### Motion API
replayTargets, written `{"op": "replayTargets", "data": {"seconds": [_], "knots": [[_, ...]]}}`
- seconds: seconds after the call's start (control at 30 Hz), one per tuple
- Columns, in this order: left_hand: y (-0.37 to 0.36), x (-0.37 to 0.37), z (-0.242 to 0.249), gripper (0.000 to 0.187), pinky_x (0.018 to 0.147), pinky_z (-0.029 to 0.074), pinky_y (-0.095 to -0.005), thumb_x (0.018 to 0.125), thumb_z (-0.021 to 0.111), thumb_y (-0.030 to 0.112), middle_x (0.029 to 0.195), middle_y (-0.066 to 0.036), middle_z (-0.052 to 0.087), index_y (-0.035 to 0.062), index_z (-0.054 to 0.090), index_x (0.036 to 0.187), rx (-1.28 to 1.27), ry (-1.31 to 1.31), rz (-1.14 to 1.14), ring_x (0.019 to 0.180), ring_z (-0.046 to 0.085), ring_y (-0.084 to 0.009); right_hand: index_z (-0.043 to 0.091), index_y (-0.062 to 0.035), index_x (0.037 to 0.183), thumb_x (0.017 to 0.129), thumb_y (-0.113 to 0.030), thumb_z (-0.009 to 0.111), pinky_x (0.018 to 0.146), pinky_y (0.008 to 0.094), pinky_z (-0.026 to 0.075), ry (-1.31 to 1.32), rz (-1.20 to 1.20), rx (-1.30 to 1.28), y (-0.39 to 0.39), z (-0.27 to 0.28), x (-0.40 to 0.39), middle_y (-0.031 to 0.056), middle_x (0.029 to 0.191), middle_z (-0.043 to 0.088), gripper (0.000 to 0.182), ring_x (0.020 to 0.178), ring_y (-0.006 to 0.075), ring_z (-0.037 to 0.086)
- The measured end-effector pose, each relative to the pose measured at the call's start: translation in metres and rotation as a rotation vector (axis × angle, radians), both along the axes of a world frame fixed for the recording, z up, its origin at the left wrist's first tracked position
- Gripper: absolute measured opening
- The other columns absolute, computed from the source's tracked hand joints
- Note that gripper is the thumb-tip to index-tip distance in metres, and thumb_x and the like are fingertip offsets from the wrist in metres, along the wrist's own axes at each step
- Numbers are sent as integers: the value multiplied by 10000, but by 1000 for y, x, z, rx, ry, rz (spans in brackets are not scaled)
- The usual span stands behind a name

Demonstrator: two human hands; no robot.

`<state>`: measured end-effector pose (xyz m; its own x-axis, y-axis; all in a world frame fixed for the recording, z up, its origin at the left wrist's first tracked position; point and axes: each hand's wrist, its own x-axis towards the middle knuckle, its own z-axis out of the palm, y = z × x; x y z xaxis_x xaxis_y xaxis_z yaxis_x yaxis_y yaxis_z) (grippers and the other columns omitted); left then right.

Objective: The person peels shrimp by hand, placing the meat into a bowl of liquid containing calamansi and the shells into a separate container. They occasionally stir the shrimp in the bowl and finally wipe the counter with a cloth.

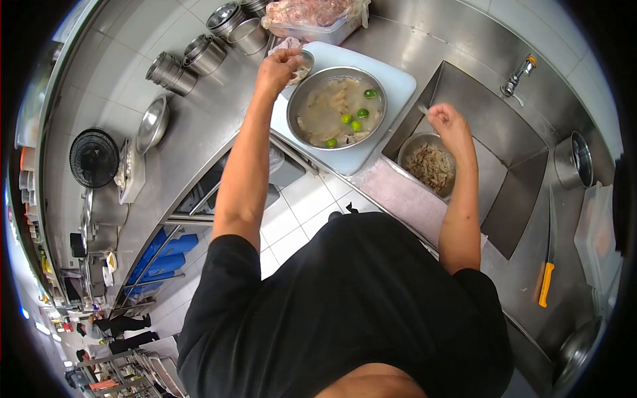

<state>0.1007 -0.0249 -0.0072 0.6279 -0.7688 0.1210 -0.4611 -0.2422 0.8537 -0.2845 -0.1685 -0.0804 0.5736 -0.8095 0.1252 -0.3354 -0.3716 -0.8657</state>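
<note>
A large metal bowl (336, 108) of cloudy liquid, with pale pieces and several green limes, rests on a white cutting board (398, 86). My left hand (280, 68) is over a small metal bowl (303, 66) at the board's upper left, its fingers pinched together; what they hold, if anything, is hidden. Above the sink, my right hand (448, 123) is closed on a small pale piece (423, 109). Below it, another metal bowl (428, 164) with brownish shredded pieces sits at the sink's near left side.
A faucet (519, 76) stands behind the sink (488, 126). A yellow-handled knife (547, 265) lies on the right counter. Stacked metal pots (172, 73) line the left counter. A pink cloth (405, 199) covers the sink's front edge. Raw meat (308, 13) fills a tub at the back.
</note>
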Motion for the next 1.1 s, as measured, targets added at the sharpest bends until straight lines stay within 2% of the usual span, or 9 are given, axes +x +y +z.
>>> {"op": "replayTargets", "data": {"seconds": [0.07, 0.2, 0.3, 0.4, 0.57, 0.67, 0.77, 0.9, 1.1], "knots": [[4, -5, 5, 351, 756, 525, -325, 840, 712, 217, 946, -62, 734, 88, 689, 1165, 207, -408, 60, 833, 674, -158, 686, -48, 999, 878, -131, 611, 684, 313, 487, 194, -1, 59, -8, -26, -12, 93, 780, 674, 165, 692, 161, 614], [-1, -43, -7, 248, 823, 516, -372, 862, 644, 292, 1002, -134, 717, 112, 743, 1001, 254, -609, -143, 915, 687, -276, 707, -61, 1010, 873, -117, 600, 718, 354, 503, 323, 46, 35, -25, -93, -24, 121, 786, 698, 182, 732, 227, 663], [-10, -78, -30, 306, 840, 506, -433, 857, 609, 291, 981, -183, 701, 121, 716, 1088, 665, -869, -243, 931, 667, -347, 713, -53, 996, 874, -121, 610, 747, 372, 510, 113, -29, -109, -20, -77, -8, 138, 815, 705, 174, 756, 273, 665], [-11, -62, -81, 343, 842, 499, -462, 856, 604, 308, 988, -210, 690, 117, 698, 1125, 506, -1062, -198, 925, 665, -362, 705, -35, 998, 875, -123, 616, 787, 384, 515, 288, -13, 6, 11, 16, 15, 142, 841, 700, 175, 819, 297, 658], [4, -92, -23, 309, 813, 510, -422, 880, 611, 258, 986, -196, 701, 104, 685, 1137, 412, -571, -210, 897, 679, -328, 645, -64, 1159, 826, -181, 692, 851, 402, 490, -167, 109, -613, 34, 36, 61, 140, 984, 691, 356, 984, 306, 616], [17, -110, -3, 327, 831, 510, -409, 861, 643, 213, 957, -168, 702, 89, 657, 1163, 238, -477, -210, 895, 670, -332, 556, -102, 1312, 835, -181, 697, 918, 406, 471, -177, 238, -697, 44, 39, 103, 146, 1164, 640, 504, 1057, 311, 591], [25, -120, 1, 393, 830, 510, -376, 845, 676, 181, 950, -137, 701, 55, 604, 1210, 101, -321, -202, 897, 668, -296, 497, -114, 1378, 835, -165, 693, 928, 418, 465, -116, 319, -654, 50, 36, 127, 140, 1135, 660, 579, 1065, 313, 594], [33, -116, -13, 458, 775, 502, -308, 868, 705, 198, 975, -87, 689, 1, 535, 1245, -111, -1, -171, 899, 647, -183, 634, -93, 1184, 860, -216, 657, 910, 442, 455, -105, 393, -495, 48, 39, 133, 133, 1033, 695, 347, 985, 305, 630], [36, -120, -15, 374, 746, 462, -256, 901, 704, 276, 969, -28, 665, 64, 563, 1176, -119, 492, -205, 855, 604, -111, 685, -106, 1029, 865, -206, 629, 817, 418, 500, -155, 447, -159, 49, 44, 126, 157, 974, 685, 200, 936, 333, 630]]}}
